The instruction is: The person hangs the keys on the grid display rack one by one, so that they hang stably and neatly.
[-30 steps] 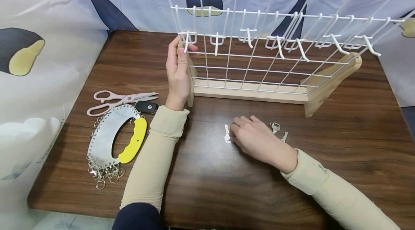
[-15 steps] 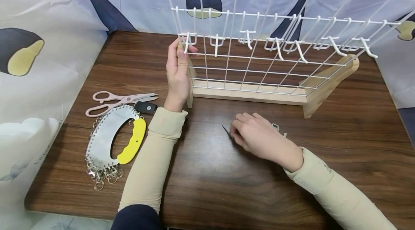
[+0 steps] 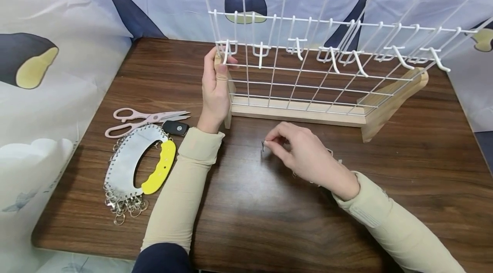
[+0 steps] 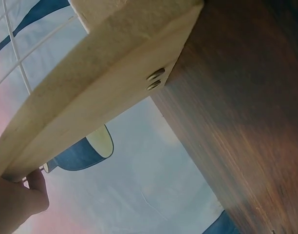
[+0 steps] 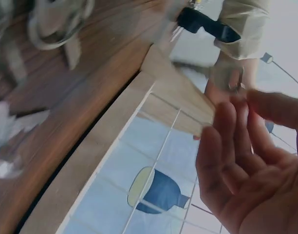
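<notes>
My right hand (image 3: 302, 149) pinches a small metal key (image 3: 263, 146) between thumb and forefinger, just above the table in front of the rack. The right wrist view shows this key (image 5: 226, 77) blurred, its bow at the fingertips. My left hand (image 3: 215, 97) grips the left wooden upright (image 4: 98, 80) of a white wire grid rack, thumb in front and fingertips behind. A row of white hooks (image 3: 333, 60) hangs bare on the grid. More loose keys (image 5: 29, 119) lie on the table, mostly hidden under my right hand in the head view.
Left of my left forearm are pink scissors (image 3: 154, 117), a black car key fob (image 3: 175, 128) and a curved metal key holder (image 3: 125, 159) with a yellow grip and several rings. The rack's wooden base (image 3: 298, 113) stands across the middle of the brown table (image 3: 246, 230).
The key has come up off the table in my right hand's pinch, and that hand has shifted slightly left and toward the rack. My left hand keeps its grip on the upright.
</notes>
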Demonstrator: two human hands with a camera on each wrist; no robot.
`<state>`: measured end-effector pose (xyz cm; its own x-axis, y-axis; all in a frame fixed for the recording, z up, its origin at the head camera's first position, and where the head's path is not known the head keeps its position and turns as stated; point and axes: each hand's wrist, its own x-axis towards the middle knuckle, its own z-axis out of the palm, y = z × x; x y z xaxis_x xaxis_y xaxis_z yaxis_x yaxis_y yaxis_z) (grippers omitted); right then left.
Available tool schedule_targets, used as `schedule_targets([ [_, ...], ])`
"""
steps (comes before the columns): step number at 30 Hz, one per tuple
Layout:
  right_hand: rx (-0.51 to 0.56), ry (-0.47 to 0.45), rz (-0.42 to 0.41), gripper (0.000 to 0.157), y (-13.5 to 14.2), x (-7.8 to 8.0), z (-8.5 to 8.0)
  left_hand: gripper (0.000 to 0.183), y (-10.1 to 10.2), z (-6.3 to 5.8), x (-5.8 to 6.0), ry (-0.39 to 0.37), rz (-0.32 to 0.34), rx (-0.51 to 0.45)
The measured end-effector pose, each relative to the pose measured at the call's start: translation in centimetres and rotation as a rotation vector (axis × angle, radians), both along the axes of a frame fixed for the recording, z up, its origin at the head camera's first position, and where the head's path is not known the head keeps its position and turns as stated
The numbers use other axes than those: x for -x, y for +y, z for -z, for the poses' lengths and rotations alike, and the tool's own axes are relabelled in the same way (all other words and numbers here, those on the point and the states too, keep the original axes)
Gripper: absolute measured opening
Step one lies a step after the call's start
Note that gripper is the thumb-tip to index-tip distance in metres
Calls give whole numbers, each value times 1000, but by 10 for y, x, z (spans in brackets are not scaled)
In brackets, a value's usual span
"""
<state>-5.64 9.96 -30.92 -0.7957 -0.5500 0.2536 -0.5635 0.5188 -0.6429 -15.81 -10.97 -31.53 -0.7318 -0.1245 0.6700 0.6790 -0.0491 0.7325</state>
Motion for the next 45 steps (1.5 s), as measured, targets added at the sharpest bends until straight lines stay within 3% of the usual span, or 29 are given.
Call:
schedule_targets([
  [7, 262, -66, 15, 5, -7, 5, -13, 30, 1, -1, 2, 30, -15, 20],
  [23, 545, -254, 137, 9, -42, 14, -46, 33, 1, -2, 0, 11, -39, 24],
  [31, 755, -260, 155, 14, -61, 18, -55, 34, -1, 3, 0, -6, -54, 78],
  [36, 964, -342, 158, 17, -76, 16, -56, 50, -2, 7, -4, -24, -69, 100],
  [45, 1195, -350, 109, 12, -96, 19, -60, 67, -3, 6, -4, -21, -100, 120],
])
